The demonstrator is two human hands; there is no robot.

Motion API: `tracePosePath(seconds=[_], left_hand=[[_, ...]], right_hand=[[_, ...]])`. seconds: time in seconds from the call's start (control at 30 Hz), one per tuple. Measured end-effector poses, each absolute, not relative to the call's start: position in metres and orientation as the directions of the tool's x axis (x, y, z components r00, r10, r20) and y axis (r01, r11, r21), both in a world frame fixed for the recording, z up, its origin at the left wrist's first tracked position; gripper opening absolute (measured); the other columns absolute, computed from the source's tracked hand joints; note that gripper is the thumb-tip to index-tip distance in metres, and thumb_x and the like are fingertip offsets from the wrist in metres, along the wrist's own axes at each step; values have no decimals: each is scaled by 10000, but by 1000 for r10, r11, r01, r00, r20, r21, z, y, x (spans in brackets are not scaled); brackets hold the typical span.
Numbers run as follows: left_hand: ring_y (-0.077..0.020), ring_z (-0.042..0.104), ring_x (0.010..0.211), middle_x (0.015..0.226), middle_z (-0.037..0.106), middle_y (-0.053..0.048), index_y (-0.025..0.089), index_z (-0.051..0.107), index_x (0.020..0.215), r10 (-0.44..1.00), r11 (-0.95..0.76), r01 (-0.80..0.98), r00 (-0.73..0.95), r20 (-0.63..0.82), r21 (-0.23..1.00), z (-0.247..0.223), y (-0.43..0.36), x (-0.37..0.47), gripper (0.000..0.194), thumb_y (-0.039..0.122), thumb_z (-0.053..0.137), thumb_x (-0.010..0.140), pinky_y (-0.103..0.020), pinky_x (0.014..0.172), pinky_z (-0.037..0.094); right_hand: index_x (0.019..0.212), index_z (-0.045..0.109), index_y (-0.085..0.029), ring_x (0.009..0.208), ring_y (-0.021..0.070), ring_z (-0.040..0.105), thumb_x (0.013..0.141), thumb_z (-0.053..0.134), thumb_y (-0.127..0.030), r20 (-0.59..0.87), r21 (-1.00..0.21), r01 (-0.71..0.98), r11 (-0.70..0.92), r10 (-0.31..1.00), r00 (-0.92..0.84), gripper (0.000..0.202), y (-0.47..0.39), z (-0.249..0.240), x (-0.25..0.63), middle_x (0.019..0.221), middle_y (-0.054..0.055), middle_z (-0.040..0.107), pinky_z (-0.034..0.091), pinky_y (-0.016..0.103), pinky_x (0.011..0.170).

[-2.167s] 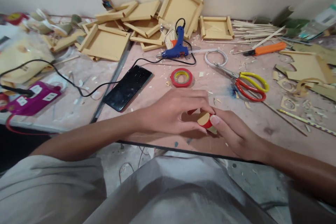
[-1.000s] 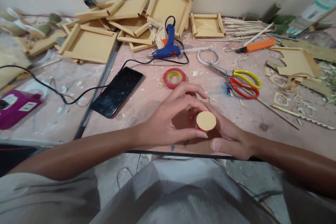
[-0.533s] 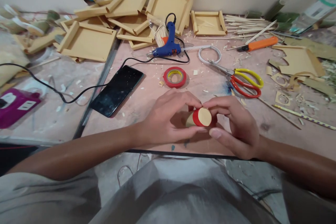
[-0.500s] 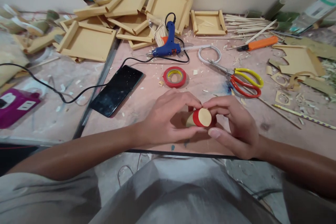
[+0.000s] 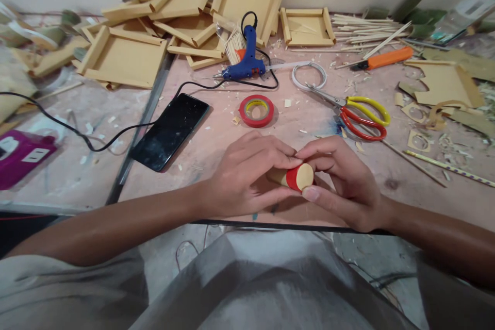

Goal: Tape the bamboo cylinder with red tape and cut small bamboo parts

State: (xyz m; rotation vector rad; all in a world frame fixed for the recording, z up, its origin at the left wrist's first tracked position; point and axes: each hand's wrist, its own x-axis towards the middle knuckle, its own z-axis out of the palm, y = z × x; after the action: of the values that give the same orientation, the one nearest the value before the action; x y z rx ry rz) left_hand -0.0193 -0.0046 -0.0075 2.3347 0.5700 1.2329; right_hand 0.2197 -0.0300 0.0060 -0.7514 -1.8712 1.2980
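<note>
Between my hands, close to the table's front edge, is a short cylinder (image 5: 305, 177) with a flat tan end facing me and a red band round that end. It looks like a piece of bamboo, though its far part is hidden by my fingers. My left hand (image 5: 251, 175) is closed round its left side, fingers above and thumb below. At the banded end, my right hand (image 5: 344, 183) grips with fingertips on top and the thumb at the lower rim. A roll of red tape (image 5: 257, 111) lies flat just beyond my hands.
Beyond the tape lies a blue glue gun (image 5: 247, 59). Scissors (image 5: 353, 113) and an orange cutter (image 5: 389, 59) are to the right, near a pencil (image 5: 448, 166). On the left are a phone (image 5: 172, 132) and a purple box (image 5: 27, 157). Cardboard trays (image 5: 121, 56) pile up at the back.
My right thumb has come in against the rim of the cylinder's banded end. The cylinder has turned slightly, and its end face has shifted a little down. The view has moved slightly.
</note>
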Motion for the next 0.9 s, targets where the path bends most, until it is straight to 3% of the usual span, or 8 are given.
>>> tracePosePath(seconds=[0.17,0.3,0.47,0.6,0.73,0.9], left_hand=[[-205,770,961,1126,833,-73,259,700,1256,533,-803,51,508,677,594,-6,-1,-18,378,355,891,943,-399,857,567],[-208,757,1010,1137,821,-88,224,700,1304,611,-724,-15,450,652,689,-8,-1,-17,484,375,928,904,-360,876,589],[-204,762,988,1100,839,-76,242,745,1221,590,-695,-85,500,634,714,-8,1,-18,415,331,954,874,-378,914,612],[-230,778,1041,1123,843,-100,246,765,1237,605,-640,-112,537,588,760,-7,1,-19,417,325,951,872,-412,936,633],[-237,778,1073,1143,841,-96,278,778,1258,629,-589,-123,551,548,799,-7,-1,-19,410,321,941,884,-424,960,634],[-233,776,1066,1132,841,-87,284,777,1274,631,-563,-158,552,545,811,-11,2,-18,399,307,924,904,-411,956,619]], right_hand=[[1495,565,-324,828,176,747,1014,736,-291,438,-806,88,585,690,-576,512,-25,6,227,1228,61,759,631,314,704],[1488,583,-241,688,150,721,998,738,-227,583,-639,119,760,580,-569,514,-20,7,228,961,10,791,613,276,628],[1318,650,-198,689,126,722,999,766,-208,597,-590,135,796,543,-591,339,-16,11,228,905,12,797,595,253,647],[1256,641,-227,708,140,723,1048,702,-213,570,-541,165,825,504,-649,218,-14,16,231,880,3,800,593,270,665],[1168,637,-229,614,129,649,1085,661,-248,571,-473,218,854,486,-662,89,-16,17,233,797,-23,763,537,274,591],[1249,604,-251,651,132,715,1089,688,-316,582,-418,324,848,525,-622,192,-20,16,232,841,-33,793,588,274,626]])
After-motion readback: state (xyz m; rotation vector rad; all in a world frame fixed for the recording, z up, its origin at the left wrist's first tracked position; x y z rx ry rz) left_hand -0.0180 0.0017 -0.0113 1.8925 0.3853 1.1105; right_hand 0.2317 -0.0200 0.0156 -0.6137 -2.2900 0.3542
